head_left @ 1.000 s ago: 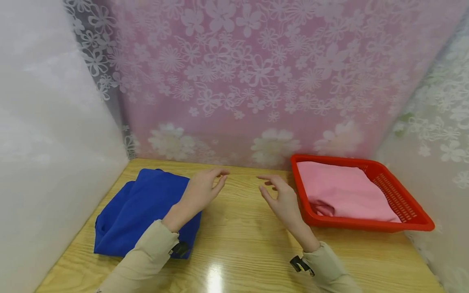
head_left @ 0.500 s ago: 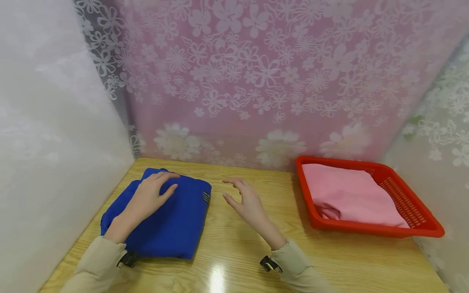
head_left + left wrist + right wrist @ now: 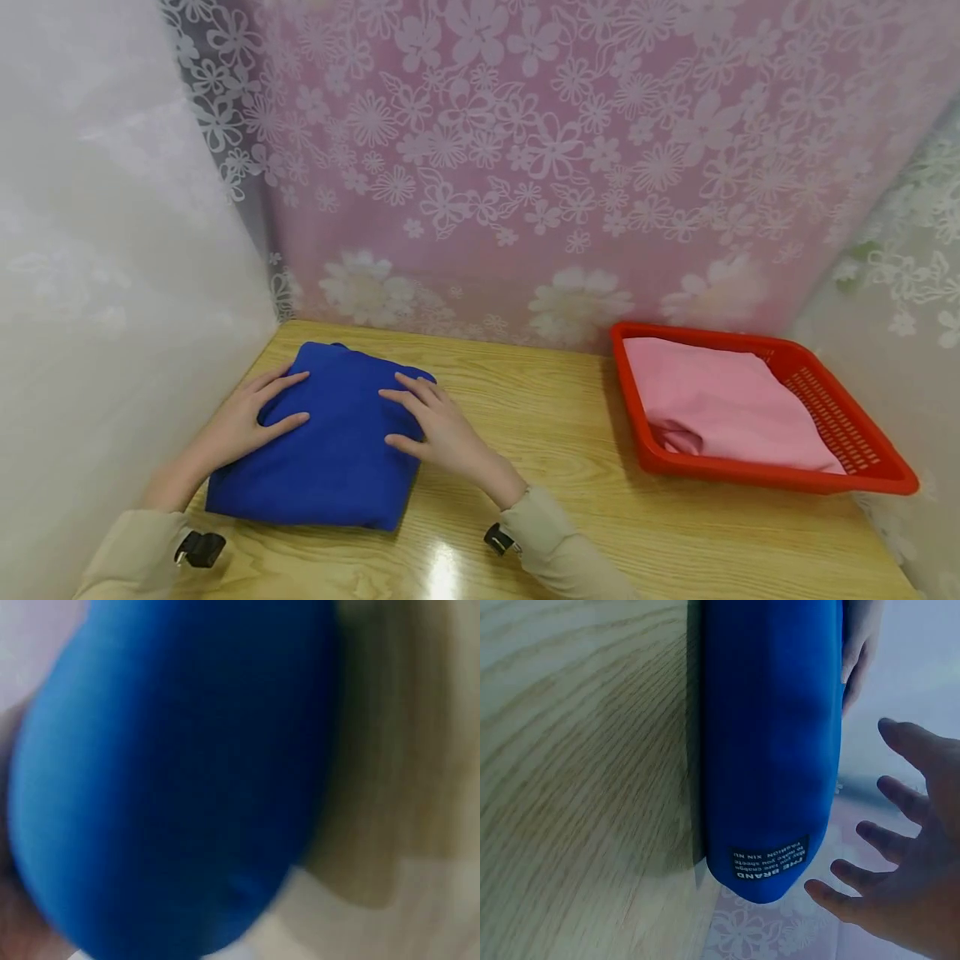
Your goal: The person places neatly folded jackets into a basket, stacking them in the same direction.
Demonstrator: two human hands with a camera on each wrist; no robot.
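A folded blue garment point(image 3: 337, 450) lies on the left part of the table, its thick rounded side filling much of the blurred left wrist view. My left hand point(image 3: 240, 425) is at its left edge, fingers spread over the cloth. Over the right edge, my right hand point(image 3: 450, 437) reaches in with the fingers parted. The right wrist view shows those fingers point(image 3: 885, 844) spread and a little apart from the cloth. A dark label point(image 3: 769, 859) with white lettering is on the garment's side there.
A red plastic basket point(image 3: 765, 477) stands at the right of the wooden table point(image 3: 555, 500), with a folded pink cloth point(image 3: 727, 408) inside. A pink floral curtain point(image 3: 480, 167) hangs behind, and a white sheet point(image 3: 127, 250) rises close on the left.
Both hands have moved left. The left went from over the garment's right part to its left edge; the right came from beside the basket to the garment's right edge. The garment stayed in place.
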